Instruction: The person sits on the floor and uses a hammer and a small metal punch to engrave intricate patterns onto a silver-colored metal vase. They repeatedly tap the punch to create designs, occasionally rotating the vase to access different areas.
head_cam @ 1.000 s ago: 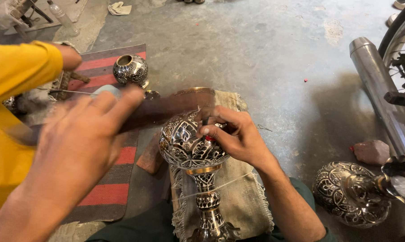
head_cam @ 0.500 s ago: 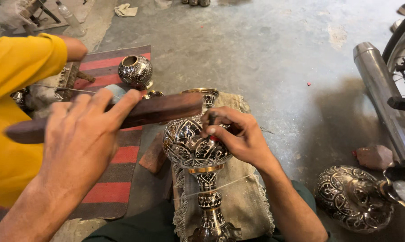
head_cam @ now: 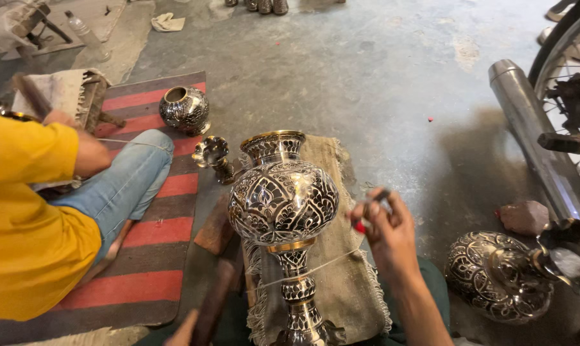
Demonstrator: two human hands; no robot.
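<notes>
Left hand (head_cam: 184, 334) barely in view at bottom edge, against a wooden stick (head_cam: 216, 300); grip impossible to tell. Tall metal vase (head_cam: 283, 205), engraved black and silver with gold bands, lying along the burlap cloth (head_cam: 351, 282), mouth toward its far edge. Right hand (head_cam: 386, 230) pinching a small thin tool (head_cam: 372, 204) just beside the vase belly.

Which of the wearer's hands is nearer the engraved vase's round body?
Right. The right hand hovers just beside the engraved vase, pinching a small tool; the left hand sits low at the frame's bottom edge, holding a wooden stick.
</notes>
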